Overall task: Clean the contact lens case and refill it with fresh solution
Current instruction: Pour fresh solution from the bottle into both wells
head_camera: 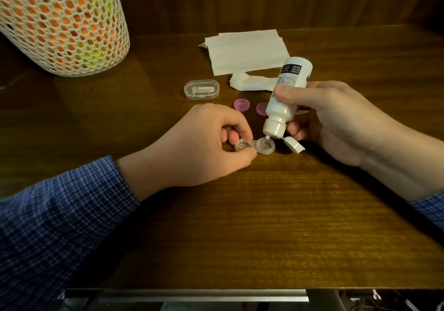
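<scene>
While the clear lens case (255, 145) lay uncapped on the wooden surface (264, 214), the left hand (204, 142) pinched its left well between thumb and fingertips. Over the right well, the right hand (336, 121) gripped a white solution bottle (286, 99) tipped nozzle-down, its flip cap (294, 144) hanging open. Two pink caps (242, 104) sat just behind, then a small clear box (201, 89), a crumpled tissue (249, 82), flat tissues (247, 50) and a mesh basket (62, 22).

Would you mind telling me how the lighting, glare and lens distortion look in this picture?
Head view: dim, warm light; soft glare on the wooden table beside the mesh basket; wide-angle bending curves the table's edges; the bottle and lens case stay sharp; dark shadows in the corners.
</scene>
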A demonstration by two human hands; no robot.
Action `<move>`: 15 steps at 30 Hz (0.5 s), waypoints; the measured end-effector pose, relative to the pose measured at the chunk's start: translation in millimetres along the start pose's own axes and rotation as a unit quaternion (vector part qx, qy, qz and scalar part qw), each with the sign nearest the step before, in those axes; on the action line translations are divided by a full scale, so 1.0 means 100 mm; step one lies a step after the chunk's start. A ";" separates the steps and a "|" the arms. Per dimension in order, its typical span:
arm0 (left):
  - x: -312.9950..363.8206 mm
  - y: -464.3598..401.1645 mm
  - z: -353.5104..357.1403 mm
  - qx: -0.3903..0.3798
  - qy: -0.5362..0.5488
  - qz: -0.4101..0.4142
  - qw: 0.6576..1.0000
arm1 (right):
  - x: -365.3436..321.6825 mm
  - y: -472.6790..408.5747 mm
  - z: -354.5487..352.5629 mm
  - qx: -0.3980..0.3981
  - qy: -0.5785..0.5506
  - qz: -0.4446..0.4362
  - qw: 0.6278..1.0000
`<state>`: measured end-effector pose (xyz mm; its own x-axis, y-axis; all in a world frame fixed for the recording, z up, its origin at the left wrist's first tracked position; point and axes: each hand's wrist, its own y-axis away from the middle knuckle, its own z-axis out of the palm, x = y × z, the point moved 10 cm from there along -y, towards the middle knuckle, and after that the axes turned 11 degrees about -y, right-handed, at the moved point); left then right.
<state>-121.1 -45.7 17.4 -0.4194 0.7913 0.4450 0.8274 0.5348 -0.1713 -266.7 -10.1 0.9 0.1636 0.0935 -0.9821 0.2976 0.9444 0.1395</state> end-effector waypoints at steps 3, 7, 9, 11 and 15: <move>-0.01 0.00 0.00 -0.001 0.004 -0.003 1.000 | 0.00 -0.01 0.00 -0.001 -0.002 0.000 1.000; -0.01 0.00 0.01 -0.001 0.002 -0.004 1.000 | -0.01 0.00 0.00 -0.003 -0.006 -0.001 1.000; -0.02 0.00 0.01 -0.001 0.000 -0.005 1.000 | -0.02 0.01 0.00 -0.004 -0.003 -0.004 1.000; -0.02 0.00 0.00 0.000 0.000 -0.004 1.000 | -0.02 0.01 0.01 -0.003 -0.002 -0.004 1.000; 0.00 0.00 0.00 0.000 0.002 0.001 1.000 | -0.02 0.01 0.00 0.002 -0.004 -0.001 1.000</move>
<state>-121.2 -45.3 17.3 -0.4160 0.7909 0.4488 0.8284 0.5332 -0.1717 -266.3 -9.1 3.1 0.1706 0.0895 -0.9813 0.3017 0.9433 0.1385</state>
